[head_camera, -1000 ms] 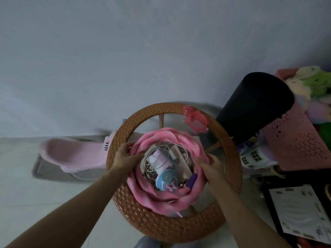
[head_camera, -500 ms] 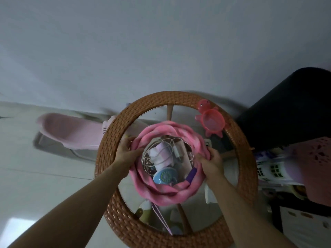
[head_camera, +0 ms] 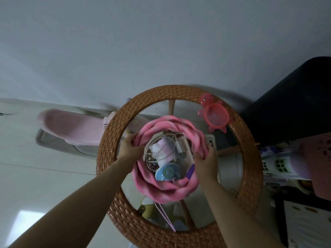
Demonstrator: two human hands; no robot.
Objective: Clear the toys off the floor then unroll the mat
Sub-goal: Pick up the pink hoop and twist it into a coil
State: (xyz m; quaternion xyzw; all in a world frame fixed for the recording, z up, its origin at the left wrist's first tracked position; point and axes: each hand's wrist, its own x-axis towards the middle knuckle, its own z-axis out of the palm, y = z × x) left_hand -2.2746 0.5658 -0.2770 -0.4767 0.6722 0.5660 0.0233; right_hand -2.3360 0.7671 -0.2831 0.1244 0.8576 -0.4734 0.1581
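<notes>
I see the round wicker bench (head_camera: 114, 203) with a pink basket (head_camera: 168, 193) of toys on its glass. My left hand (head_camera: 129, 149) and right hand (head_camera: 206, 161) grip its rim; a turtle toy (head_camera: 215, 116) sits on the wicker.

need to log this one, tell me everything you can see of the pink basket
The pink basket is round and soft, with a thick rolled rim that looks like knitted or woven cloth. It sits upright over the glass top of a round wicker table. The left hand and the right hand grip its rim on opposite sides. Inside lie a white cable, a blue toy phone and other small things.
</notes>
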